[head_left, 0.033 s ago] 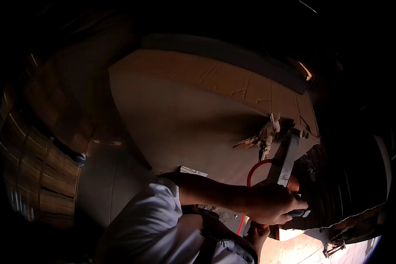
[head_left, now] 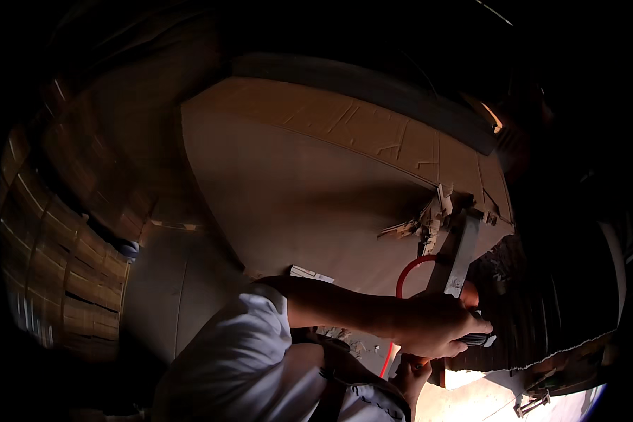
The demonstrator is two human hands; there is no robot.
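Observation:
My left hand (head_left: pixel 439 327) reaches across from the lower left, its fingers closed round a dark grip (head_left: pixel 477 340) with a pale end. Just beyond its knuckles shows a rounded orange part (head_left: pixel 469 294). A long grey metal bar (head_left: pixel 463 254) slants up and away from this hand; whether it joins the grip is hidden. Below, my right hand (head_left: pixel 411 376) is partly covered by the left, fingers curled, what they hold hidden. A red hose (head_left: pixel 404 276) loops behind the left forearm and comes out beside the right hand. Both hands are by the edge of a dark layered stack (head_left: pixel 534 309).
A large cardboard sheet (head_left: pixel 295 169) spreads ahead, with torn cardboard scraps (head_left: pixel 432 218) standing near the bar. Stacked cardboard (head_left: pixel 91 281) is on the left. A small white printed piece (head_left: pixel 311 273) lies past my left forearm. Bright light falls on a pale surface (head_left: pixel 478 397) at lower right.
The view has shifted very slightly. My hands and the things around them keep the same places relative to each other.

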